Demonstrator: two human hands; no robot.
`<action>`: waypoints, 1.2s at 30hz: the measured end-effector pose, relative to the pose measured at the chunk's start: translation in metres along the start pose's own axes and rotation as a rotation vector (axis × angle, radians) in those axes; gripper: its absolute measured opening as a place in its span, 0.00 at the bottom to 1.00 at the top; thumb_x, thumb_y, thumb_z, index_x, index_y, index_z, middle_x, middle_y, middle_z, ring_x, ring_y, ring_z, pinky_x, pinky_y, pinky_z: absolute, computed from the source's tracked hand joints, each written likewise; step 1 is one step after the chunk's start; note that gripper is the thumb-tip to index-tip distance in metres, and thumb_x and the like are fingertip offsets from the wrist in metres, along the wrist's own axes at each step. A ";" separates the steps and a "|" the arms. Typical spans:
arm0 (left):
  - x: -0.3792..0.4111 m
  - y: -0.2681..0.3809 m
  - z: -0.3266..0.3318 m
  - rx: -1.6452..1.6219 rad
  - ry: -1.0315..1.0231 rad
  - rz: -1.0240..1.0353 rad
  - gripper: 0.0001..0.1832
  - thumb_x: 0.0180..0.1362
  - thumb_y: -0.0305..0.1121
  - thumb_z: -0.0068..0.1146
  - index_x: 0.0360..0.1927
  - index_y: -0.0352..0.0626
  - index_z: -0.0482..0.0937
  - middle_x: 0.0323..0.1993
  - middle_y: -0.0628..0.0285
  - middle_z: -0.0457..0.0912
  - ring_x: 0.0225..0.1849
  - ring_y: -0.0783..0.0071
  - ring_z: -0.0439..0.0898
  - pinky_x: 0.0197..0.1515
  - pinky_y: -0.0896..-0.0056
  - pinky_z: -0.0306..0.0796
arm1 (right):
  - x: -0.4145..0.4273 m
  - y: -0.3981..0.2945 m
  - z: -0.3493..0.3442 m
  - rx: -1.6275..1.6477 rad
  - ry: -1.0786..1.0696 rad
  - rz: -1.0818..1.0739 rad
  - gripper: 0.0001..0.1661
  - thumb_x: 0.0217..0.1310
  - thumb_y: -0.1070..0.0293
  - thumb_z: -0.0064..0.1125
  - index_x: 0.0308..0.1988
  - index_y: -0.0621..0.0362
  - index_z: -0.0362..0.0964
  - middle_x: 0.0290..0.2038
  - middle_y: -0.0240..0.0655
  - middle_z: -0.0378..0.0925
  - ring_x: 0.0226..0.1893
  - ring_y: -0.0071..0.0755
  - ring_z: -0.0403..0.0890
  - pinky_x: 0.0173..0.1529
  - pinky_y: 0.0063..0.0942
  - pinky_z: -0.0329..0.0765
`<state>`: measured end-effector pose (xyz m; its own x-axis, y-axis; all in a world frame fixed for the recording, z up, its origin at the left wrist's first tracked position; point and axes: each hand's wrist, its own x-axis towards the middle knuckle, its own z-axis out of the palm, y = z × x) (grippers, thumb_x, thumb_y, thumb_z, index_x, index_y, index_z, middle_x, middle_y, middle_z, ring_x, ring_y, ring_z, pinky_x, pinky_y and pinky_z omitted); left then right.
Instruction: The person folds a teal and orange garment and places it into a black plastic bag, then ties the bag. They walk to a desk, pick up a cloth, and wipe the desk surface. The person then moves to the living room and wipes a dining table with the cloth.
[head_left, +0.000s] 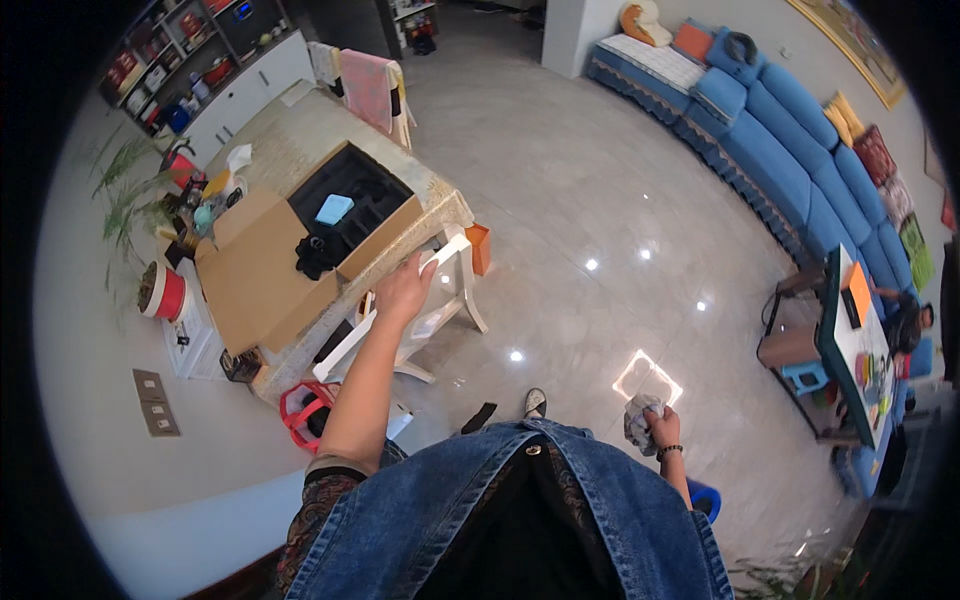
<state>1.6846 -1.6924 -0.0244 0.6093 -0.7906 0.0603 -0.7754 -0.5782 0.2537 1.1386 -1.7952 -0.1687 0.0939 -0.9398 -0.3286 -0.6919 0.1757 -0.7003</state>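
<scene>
My left hand (405, 291) rests on the top rail of a white chair (448, 251) beside the cloth-covered table (262, 382), thumb and fingers over the rail. On that table lies an open cardboard box (382, 238) with black foam inside, a light blue item (334, 210) on the foam and a black bundle (321, 253) at its edge. My right hand (664, 429), with a dark bead bracelet at the wrist, holds a crumpled grey cloth (643, 421) low over the tiled floor.
A red basket (289, 409) stands by the chair, an orange box (478, 247) at the table's corner. Behind my right arm is a blue round object (706, 499). A long blue sofa (780, 165), a glass-topped table (840, 360) and a person (904, 326) are at the right.
</scene>
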 end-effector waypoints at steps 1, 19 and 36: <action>0.004 0.008 0.000 -0.017 0.001 -0.023 0.27 0.60 0.53 0.34 0.48 0.41 0.70 0.37 0.48 0.78 0.39 0.51 0.77 0.42 0.54 0.69 | 0.017 -0.010 -0.004 -0.033 -0.035 -0.008 0.14 0.44 0.69 0.58 0.32 0.68 0.72 0.24 0.36 0.77 0.23 0.27 0.76 0.27 0.25 0.72; 0.024 0.037 0.001 -0.010 -0.058 -0.022 0.20 0.61 0.48 0.34 0.47 0.46 0.68 0.28 0.53 0.80 0.32 0.55 0.79 0.36 0.56 0.70 | 0.050 -0.061 0.014 0.117 -0.112 -0.024 0.16 0.44 0.63 0.61 0.28 0.66 0.71 0.21 0.37 0.75 0.23 0.28 0.74 0.29 0.27 0.71; -0.123 -0.102 -0.046 0.145 -0.057 -0.397 0.22 0.63 0.46 0.33 0.42 0.44 0.77 0.37 0.53 0.79 0.41 0.56 0.76 0.54 0.50 0.58 | 0.062 -0.109 0.027 0.187 -0.160 -0.018 0.15 0.46 0.67 0.60 0.34 0.67 0.72 0.28 0.37 0.77 0.29 0.26 0.76 0.35 0.25 0.72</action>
<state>1.6964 -1.5272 -0.0131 0.8582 -0.5086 -0.0694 -0.5004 -0.8591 0.1076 1.2389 -1.8643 -0.1296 0.2275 -0.8877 -0.4002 -0.5459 0.2241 -0.8073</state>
